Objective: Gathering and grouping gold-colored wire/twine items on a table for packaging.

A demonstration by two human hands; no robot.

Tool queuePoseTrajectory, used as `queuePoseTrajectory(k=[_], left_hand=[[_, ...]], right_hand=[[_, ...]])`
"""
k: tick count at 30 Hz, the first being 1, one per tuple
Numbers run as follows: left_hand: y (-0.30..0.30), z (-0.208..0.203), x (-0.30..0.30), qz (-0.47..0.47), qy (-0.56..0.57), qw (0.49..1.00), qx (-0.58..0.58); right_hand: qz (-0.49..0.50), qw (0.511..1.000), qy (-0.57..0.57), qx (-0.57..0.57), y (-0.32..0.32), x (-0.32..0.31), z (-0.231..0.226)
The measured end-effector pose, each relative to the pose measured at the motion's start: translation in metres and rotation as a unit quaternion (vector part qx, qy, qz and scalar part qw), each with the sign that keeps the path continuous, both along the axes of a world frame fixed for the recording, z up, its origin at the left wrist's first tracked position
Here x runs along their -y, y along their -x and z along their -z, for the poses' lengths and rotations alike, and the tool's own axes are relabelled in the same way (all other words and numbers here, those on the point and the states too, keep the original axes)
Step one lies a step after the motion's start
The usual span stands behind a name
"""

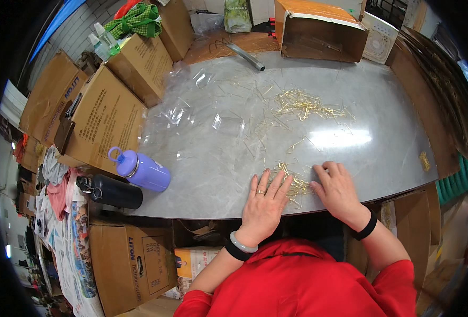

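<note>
Between my two hands, near the table's front edge, lies a small pile of thin gold wire hooks point(298, 186). My left hand point(263, 205) rests over the pile's left side, fingers stretched out and slightly spread, a ring on one of them. On the other side, my right hand point(337, 191) is set down with bent fingers apart from the thumb, whose tip is close to the hooks. I see nothing held in it. Farther back sits a larger heap of gold hooks point(305, 104), with loose ones scattered around it on the grey tabletop point(202, 185).
A purple bottle point(145, 170) and a black bottle point(118, 193) stand at left, before cardboard boxes point(107, 116). Clear plastic pieces point(228, 126) lie left of centre. At the back are a metal tube point(246, 56), an open-fronted box point(318, 37) and a white fan point(379, 38). Another small hook bunch point(425, 161) lies far right.
</note>
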State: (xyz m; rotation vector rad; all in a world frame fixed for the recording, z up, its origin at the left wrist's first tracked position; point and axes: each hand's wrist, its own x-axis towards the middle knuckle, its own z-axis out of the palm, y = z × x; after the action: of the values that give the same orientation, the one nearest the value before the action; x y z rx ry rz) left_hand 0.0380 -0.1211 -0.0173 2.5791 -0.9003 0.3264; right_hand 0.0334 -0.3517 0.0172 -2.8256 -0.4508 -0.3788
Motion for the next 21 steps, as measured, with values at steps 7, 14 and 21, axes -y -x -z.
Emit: queuePoseTrajectory(k=[7, 14, 21], left_hand=[[-0.001, 0.000, -0.014, 0.019, 0.111, 0.992, -0.059], [-0.002, 0.000, -0.012, -0.049, 0.078, 0.990, -0.105], [-0.004, 0.000, -0.014, -0.044, 0.047, 0.991, -0.116]], right_hand=[[-0.059, 0.995, 0.046, -0.064, -0.073, 0.026, -0.016], [-0.148, 0.977, 0.057, -0.146, -0.050, -0.012, -0.026], [-0.194, 0.966, 0.103, -0.133, -0.088, -0.003, -0.041]])
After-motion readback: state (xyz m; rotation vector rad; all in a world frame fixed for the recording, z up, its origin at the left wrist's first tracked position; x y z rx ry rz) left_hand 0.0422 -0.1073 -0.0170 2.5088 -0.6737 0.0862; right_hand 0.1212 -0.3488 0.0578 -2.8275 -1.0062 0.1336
